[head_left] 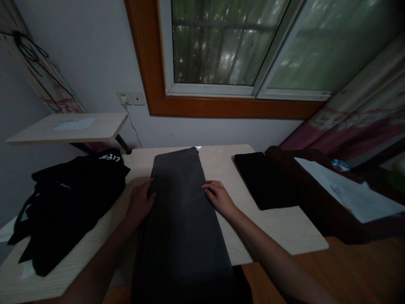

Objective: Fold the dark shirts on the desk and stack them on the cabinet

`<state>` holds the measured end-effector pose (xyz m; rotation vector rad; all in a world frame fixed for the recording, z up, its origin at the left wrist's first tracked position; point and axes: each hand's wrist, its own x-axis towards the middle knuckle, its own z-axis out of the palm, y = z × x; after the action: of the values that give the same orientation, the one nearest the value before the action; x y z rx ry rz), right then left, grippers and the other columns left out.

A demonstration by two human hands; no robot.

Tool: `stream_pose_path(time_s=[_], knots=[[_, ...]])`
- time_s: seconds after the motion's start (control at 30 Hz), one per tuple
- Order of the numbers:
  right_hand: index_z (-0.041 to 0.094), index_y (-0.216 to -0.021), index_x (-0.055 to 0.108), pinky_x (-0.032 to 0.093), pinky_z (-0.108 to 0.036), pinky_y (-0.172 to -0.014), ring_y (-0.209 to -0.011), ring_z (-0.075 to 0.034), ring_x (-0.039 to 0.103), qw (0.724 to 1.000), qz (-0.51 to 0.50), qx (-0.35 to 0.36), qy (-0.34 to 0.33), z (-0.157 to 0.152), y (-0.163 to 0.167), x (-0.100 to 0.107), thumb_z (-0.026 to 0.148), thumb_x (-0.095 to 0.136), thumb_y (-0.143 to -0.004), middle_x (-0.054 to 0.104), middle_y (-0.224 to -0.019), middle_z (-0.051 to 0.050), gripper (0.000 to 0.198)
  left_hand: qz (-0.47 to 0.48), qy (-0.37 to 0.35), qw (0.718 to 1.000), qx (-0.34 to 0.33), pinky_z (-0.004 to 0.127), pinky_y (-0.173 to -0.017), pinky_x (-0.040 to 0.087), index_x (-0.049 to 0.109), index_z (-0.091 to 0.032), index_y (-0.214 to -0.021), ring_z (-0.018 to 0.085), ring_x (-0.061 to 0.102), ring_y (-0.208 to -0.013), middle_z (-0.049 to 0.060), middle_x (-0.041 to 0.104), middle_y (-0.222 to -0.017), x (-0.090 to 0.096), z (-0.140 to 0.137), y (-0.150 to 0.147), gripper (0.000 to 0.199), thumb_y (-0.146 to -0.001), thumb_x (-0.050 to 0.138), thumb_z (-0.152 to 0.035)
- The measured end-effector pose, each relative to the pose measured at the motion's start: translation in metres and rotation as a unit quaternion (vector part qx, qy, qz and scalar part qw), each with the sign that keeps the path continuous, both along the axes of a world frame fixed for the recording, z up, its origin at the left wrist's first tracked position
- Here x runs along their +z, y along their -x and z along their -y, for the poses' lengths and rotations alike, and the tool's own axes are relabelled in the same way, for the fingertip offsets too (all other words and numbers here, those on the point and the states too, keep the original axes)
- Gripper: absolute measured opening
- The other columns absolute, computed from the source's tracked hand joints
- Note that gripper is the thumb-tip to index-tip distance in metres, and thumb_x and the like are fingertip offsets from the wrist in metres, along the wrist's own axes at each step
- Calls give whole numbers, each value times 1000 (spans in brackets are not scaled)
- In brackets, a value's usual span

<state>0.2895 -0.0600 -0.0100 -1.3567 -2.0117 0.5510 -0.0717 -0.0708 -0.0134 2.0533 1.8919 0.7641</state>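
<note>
My left hand [139, 201] and right hand [222, 198] touch opposite edges of the long dark-grey fabric strip [183, 211] on the pale wooden tabletop [278, 232]; whether the fingers [214, 184] pinch, I can't tell. Uneven pulling could skew it.

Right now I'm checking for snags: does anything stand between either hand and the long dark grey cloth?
Nothing visible does: the left hand and right hand are at opposite long edges of the dark grey cloth. The black cloth pile lies apart, to the left.
</note>
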Motion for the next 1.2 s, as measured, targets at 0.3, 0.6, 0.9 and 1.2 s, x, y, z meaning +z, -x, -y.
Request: stream_pose_path(time_s=[0.3, 0.6, 0.9, 1.2], knots=[[25, -115, 74, 43, -40, -103, -111, -25, 60, 998, 41, -55, -3, -50, 12, 0, 22, 53, -95, 73, -110, -7, 30, -118, -15, 993, 4, 49, -103, 43, 54, -20, -143, 31, 62, -109, 14, 69, -114, 11, -46, -12, 48, -96, 45, -25], [27, -125, 72, 41, -38, -102, -116, -26, 54, 994, 99, -56, 0, -94, 36, -1, 16, 53, -93, 69, -118, -8, 39, -126, -37, 990, 60, 47, -100, 43, 67, -23, -129, 31, 58, -102, 13, 66, -106, 7, -68, -10, 42, -96, 41, -23], [24, -126, 73, 41, -34, -102, -114, -25, 53, 991, 106, -75, 1, -112, 32, -5, 17, 51, -94, 69, -114, -8, 39, -90, -29, 994, 58, 46, -102, 42, 68, -27, -128, 30, 56, -105, 11, 67, -109, 5, -85, -3, 40, -95, 46, -28], [26, -130, 71, 39, -37, -106, -117, -26, 55, 982, 136, -126, 26, -144, 35, 5, 20, 48, -95, 68, -122, -9, 42, -14, -14, 998, 54, 42, -103, 43, 64, -28, -134, 26, 60, -110, 9, 70, -115, 5, -133, -5, 42, -95, 50, -32]])
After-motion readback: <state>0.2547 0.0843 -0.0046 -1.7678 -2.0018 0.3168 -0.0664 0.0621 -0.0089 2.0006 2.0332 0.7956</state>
